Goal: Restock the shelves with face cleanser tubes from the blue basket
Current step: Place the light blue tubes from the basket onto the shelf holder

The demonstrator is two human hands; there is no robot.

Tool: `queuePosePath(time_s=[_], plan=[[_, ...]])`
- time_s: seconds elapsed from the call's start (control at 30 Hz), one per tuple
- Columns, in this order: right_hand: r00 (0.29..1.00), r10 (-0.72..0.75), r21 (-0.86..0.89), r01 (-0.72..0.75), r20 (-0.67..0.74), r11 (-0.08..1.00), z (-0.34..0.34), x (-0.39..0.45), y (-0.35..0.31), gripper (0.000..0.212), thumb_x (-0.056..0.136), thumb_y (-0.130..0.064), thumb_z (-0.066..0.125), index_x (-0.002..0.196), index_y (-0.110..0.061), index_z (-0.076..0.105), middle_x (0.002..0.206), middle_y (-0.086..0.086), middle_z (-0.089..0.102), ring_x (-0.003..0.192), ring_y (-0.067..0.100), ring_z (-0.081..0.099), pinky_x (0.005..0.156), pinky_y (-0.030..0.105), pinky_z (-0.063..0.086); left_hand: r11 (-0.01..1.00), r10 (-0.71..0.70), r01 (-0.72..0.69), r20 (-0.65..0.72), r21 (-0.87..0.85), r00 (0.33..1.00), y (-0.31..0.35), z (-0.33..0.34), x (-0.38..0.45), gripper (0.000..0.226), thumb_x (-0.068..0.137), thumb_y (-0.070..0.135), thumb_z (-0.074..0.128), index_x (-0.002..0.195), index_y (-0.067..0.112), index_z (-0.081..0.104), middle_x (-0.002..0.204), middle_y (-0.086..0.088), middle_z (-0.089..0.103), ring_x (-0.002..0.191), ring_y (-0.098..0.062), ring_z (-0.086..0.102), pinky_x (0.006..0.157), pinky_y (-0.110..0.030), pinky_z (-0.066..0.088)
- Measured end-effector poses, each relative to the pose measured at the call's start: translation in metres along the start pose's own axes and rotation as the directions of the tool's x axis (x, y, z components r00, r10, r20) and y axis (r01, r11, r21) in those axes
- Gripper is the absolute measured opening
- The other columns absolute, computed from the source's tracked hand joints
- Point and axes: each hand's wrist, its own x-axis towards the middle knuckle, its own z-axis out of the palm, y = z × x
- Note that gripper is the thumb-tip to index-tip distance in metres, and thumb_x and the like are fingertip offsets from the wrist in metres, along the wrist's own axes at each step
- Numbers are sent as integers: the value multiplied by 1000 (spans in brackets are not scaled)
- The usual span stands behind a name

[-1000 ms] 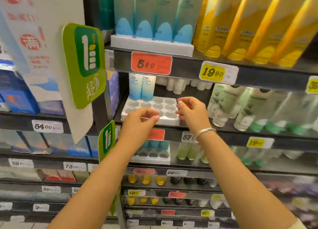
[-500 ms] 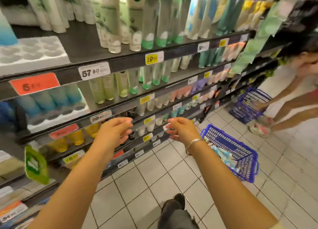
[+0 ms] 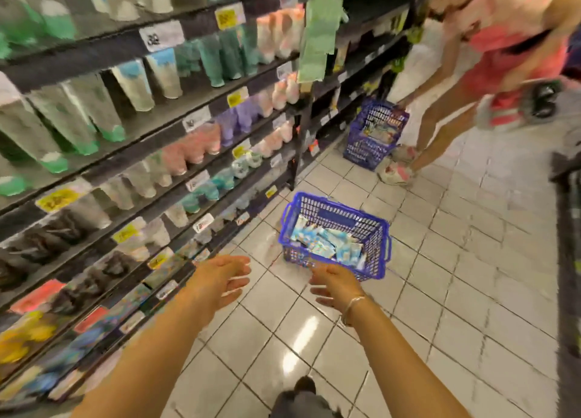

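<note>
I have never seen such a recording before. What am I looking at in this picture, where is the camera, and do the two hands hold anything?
There is no machine here. A person wears a wide-angle camera on the head, so the picture looks forward and down along the person's own arms. The left hand and the right hand, with a bracelet at its wrist, are both open and hold nothing. They reach toward a blue basket on the tiled floor, which contains face cleanser tubes. On the left, shelves hold rows of tubes with price tags. Farther back, another person bends over a second blue basket. The picture is blurred.
</note>
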Motion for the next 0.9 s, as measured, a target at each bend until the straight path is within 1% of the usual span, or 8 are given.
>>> queuePosePath(time_s=[0.17, 0.27, 0.37, 0.5, 0.6, 0.67, 0.77, 0.9], plan=[[993, 37, 52, -32, -108, 998, -117, 52, -28, 22, 94, -10, 47, 73, -16, 51, 70, 4, 53, 59, 15, 48, 57, 23, 38, 1000, -14, 14, 10, -7, 1000, 23, 109, 34, 11, 90, 20, 56, 86, 18, 66, 79, 3, 65, 72, -10, 62, 63, -21, 46], [988, 100, 125, -85, -118, 989, -162, 80, -37, 17, 92, -10, 49, 76, -15, 53, 70, 5, 54, 59, 16, 49, 56, 23, 39, 999, -38, 38, -11, 33, 999, 33, 152, 55, 10, 91, 18, 55, 90, 17, 65, 83, 1, 64, 74, -11, 61, 63, -22, 45], [976, 166, 150, -146, -137, 978, -194, 103, -32, 7, 91, -17, 53, 86, -16, 57, 75, 5, 58, 63, 15, 54, 56, 24, 44, 992, -88, 90, -30, 85, 996, 31, 181, 76, 14, 92, 16, 51, 94, 15, 66, 91, -3, 65, 82, -15, 62, 64, -25, 47], [959, 230, 180, -200, -165, 963, -226, 142, -43, 6, 91, -18, 54, 87, -15, 56, 77, 5, 59, 65, 15, 56, 58, 25, 45, 982, -139, 143, -36, 127, 990, 47, 222, 120, 15, 91, 18, 54, 101, 12, 64, 96, -5, 65, 89, -19, 62, 75, -29, 47], [945, 264, 184, -229, -193, 956, -241, 175, -53, 12, 93, -17, 52, 80, -15, 54, 75, 5, 59, 64, 16, 55, 59, 25, 44, 976, -154, 154, -11, 156, 988, 62, 248, 162, 17, 89, 17, 58, 103, 9, 63, 91, -6, 65, 84, -19, 61, 69, -28, 48], [932, 296, 210, -253, -208, 944, -243, 198, -58, 13, 93, -17, 51, 81, -14, 54, 74, 5, 58, 64, 16, 55, 58, 25, 44, 964, -165, 160, 9, 211, 986, 69, 258, 193, 16, 89, 17, 58, 102, 9, 62, 93, -8, 65, 85, -20, 62, 68, -28, 47], [912, 342, 241, -288, -226, 927, -244, 242, -77, 12, 94, -14, 49, 83, -13, 55, 73, 5, 57, 62, 15, 54, 58, 25, 43, 939, -205, 184, 44, 290, 978, 86, 275, 246, 6, 90, 17, 57, 91, 13, 62, 93, -8, 66, 85, -20, 62, 68, -28, 47], [897, 368, 294, -293, -245, 910, -255, 313, -115, 16, 92, -9, 47, 79, -13, 54, 71, 6, 55, 62, 15, 52, 56, 24, 43, 914, -229, 199, 46, 355, 972, 116, 305, 326, 6, 90, 13, 57, 85, 13, 60, 86, -8, 65, 78, -19, 60, 66, -27, 46]])
